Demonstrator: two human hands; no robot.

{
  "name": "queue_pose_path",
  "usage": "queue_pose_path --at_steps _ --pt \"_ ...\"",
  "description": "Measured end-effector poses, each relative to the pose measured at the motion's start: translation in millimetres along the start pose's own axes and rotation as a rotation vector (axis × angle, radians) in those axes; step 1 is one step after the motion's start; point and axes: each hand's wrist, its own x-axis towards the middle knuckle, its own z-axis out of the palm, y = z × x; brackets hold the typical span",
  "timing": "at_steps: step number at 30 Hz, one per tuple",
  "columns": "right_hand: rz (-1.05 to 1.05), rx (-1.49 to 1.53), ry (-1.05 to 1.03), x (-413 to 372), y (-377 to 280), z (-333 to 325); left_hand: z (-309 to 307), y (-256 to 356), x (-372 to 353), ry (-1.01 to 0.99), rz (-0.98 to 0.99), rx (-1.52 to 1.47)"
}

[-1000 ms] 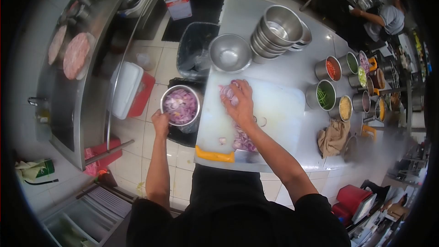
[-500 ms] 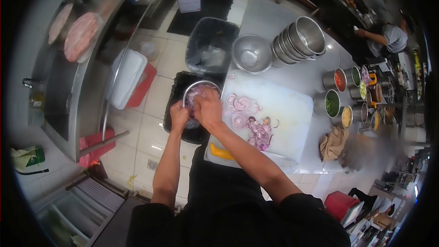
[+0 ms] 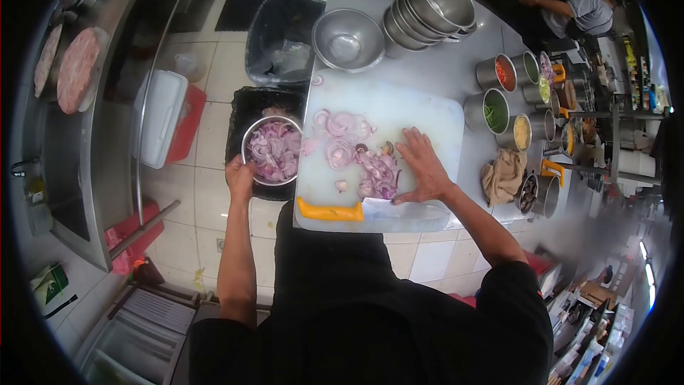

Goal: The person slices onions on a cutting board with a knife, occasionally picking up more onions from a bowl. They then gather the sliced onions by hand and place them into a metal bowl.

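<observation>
My left hand (image 3: 241, 177) grips the rim of a round metal bowl (image 3: 246, 144) full of sliced red onion (image 3: 275, 150). The bowl is held beside the left edge of a white cutting board (image 3: 420, 110), above a dark bin. On the board my right hand (image 3: 425, 169) lies with its fingers spread, just right of a pile of purple onion pieces (image 3: 377, 175). Paler onion rings (image 3: 340, 124) are spread to the left of that pile. A knife with a yellow handle (image 3: 330, 210) rests along the board's near edge, its blade pointing right.
An open metal bowl (image 3: 348, 39) and a stack of metal bowls (image 3: 438, 3) stand beyond the board. Metal containers of cut vegetables (image 3: 496, 110) and a brown cloth (image 3: 503, 177) are to the right. A black-lined bin (image 3: 260, 21) stands left; another person (image 3: 581, 11) works at far right.
My right hand has left the bowl and moved right, onto the board beside the onion pile. My left hand still holds the bowl. The view has shifted, showing the knife more fully.
</observation>
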Motion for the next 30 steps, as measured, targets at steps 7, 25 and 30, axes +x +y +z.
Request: queue_pose_path --at_steps 7,25,30 --pt "-0.099 -0.026 0.042 29 -12 24 1 6 -10 0.039 -0.007 0.016" --pt "-0.144 0.224 0.267 82 -44 39 3 3 -8 0.019 0.013 0.018" --pt "-0.268 0.233 0.373 115 -62 36 7 2 -4 0.007 0.043 -0.006"
